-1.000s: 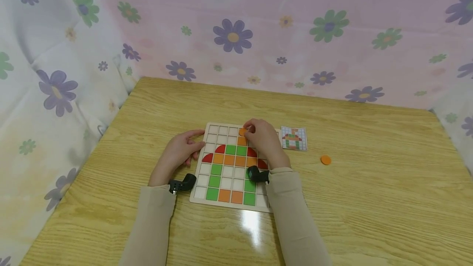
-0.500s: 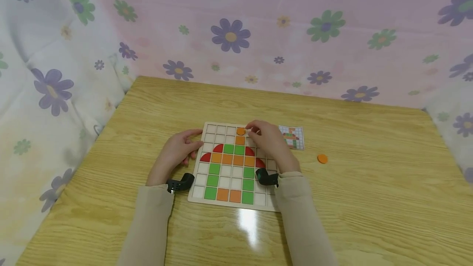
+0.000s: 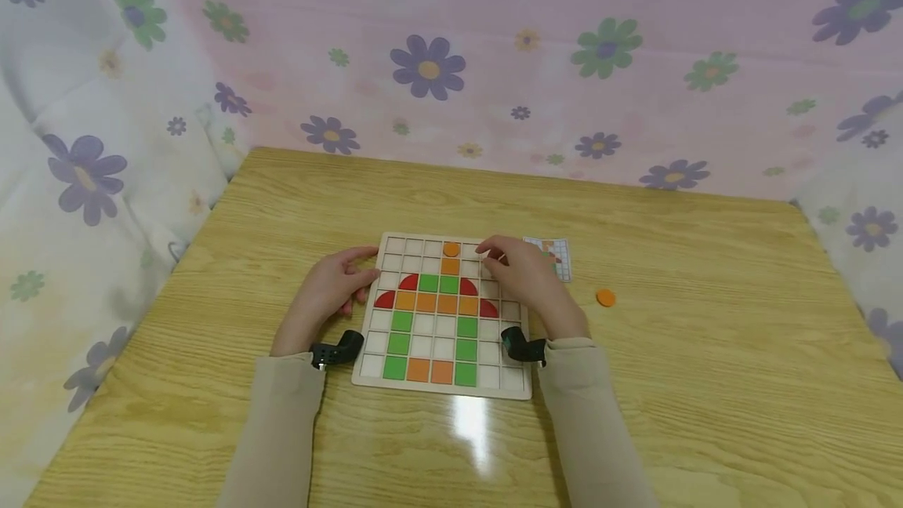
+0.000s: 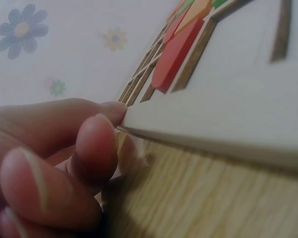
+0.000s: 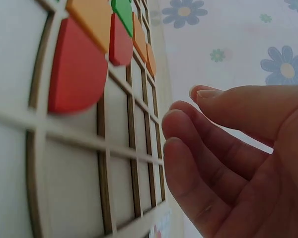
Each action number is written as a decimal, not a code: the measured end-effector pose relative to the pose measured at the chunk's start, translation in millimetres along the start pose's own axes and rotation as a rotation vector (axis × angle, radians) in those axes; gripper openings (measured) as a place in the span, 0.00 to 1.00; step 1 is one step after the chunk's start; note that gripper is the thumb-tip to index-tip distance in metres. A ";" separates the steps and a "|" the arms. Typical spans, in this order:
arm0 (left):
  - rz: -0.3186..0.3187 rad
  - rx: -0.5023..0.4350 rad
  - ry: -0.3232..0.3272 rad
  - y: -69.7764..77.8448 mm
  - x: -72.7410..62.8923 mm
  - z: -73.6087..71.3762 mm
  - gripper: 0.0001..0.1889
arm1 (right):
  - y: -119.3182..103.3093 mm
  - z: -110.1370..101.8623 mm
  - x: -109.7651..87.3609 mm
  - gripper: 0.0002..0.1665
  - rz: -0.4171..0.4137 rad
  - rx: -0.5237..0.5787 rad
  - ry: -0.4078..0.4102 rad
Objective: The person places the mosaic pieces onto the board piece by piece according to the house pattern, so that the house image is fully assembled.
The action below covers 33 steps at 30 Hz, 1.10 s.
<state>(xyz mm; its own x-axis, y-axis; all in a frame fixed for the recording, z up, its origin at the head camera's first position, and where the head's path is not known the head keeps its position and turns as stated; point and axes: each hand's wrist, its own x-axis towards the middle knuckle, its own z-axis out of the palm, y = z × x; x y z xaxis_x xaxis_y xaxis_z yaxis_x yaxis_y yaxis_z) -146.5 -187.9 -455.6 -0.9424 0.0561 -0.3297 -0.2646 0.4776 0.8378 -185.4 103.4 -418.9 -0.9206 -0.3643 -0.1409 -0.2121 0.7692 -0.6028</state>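
A wooden grid board (image 3: pixel 440 390) lies on the table, with green and orange square tiles and red quarter-round tiles set in its cells. In its far row sits an orange disc (image 3: pixel 451 249), directly beyond an orange square (image 3: pixel 450 266). My left hand (image 3: pixel 328 284) is at the board's left side; in the left wrist view a fingertip (image 4: pixel 118 108) touches the board's edge. Over the board's far right part, my right hand (image 3: pixel 525 273) holds nothing, its fingers loosely bent. The right wrist view shows those fingers (image 5: pixel 179 163) apart from the tiles, beside bare cells.
Partly behind my right hand is a small printed card (image 3: pixel 562 253) with a coloured grid picture. Farther right, a second orange disc (image 3: pixel 605 298) lies on the wooden table (image 3: pixel 705 335). Flowered cloth (image 3: pixel 480 85) hangs along the table's far and left sides.
My right hand has let go of the orange disc in the far row and drawn away to the right. The left hand keeps its place at the board's edge. The head view has shifted slightly.
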 end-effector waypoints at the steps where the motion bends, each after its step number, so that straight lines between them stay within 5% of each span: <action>1: 0.000 0.000 0.000 0.1 0.0 -0.1 0.23 | 1.3 -0.8 -1.5 0.13 0.006 0.000 0.002; 22: 0.016 -0.028 0.001 -1.6 2.3 1.5 0.23 | 28.1 -18.9 -30.8 0.13 0.042 -0.037 -0.004; 33: 0.006 -0.021 0.008 -3.6 1.6 1.8 0.23 | 51.4 -42.9 -46.2 0.18 0.106 0.033 -0.058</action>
<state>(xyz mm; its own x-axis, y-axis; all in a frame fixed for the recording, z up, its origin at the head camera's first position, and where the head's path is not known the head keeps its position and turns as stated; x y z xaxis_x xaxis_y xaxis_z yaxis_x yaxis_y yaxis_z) -146.7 -187.9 -460.0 -0.9455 0.0518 -0.3214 -0.2634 0.4584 0.8488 -167.9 182.3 -409.7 -0.9167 -0.3123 -0.2494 -0.1029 0.7873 -0.6079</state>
